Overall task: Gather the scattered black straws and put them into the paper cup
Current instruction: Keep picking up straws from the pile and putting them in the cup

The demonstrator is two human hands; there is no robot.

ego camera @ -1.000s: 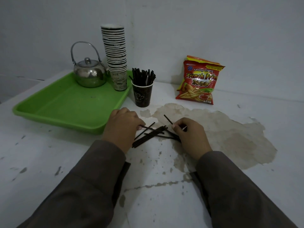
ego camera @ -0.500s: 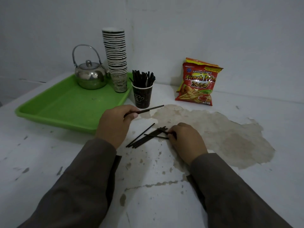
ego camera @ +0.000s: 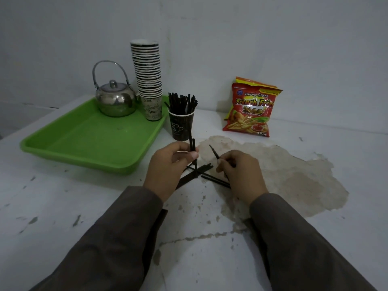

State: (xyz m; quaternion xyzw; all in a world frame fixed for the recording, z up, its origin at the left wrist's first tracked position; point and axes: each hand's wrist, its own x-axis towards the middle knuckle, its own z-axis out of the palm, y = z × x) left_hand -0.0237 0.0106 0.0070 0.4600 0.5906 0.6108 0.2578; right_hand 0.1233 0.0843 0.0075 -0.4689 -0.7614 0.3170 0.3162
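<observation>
A dark paper cup (ego camera: 181,127) stands beyond my hands with several black straws sticking out of its top. My left hand (ego camera: 168,169) pinches a black straw (ego camera: 192,144) upright, just in front of the cup. My right hand (ego camera: 239,173) grips another black straw (ego camera: 213,151) that points up and to the left. Between and under my hands several loose black straws (ego camera: 201,171) lie crossed on the white table; my left hand covers part of the pile.
A green tray (ego camera: 88,141) at the left holds a steel kettle (ego camera: 115,97) and a tall stack of paper cups (ego camera: 148,78). A red French fries bag (ego camera: 251,108) leans on the wall at the right. A brown worn patch (ego camera: 283,171) spreads over the table.
My left hand has turned its straw from lying sideways to upright, nearer the cup. My right hand has lifted a straw off the pile.
</observation>
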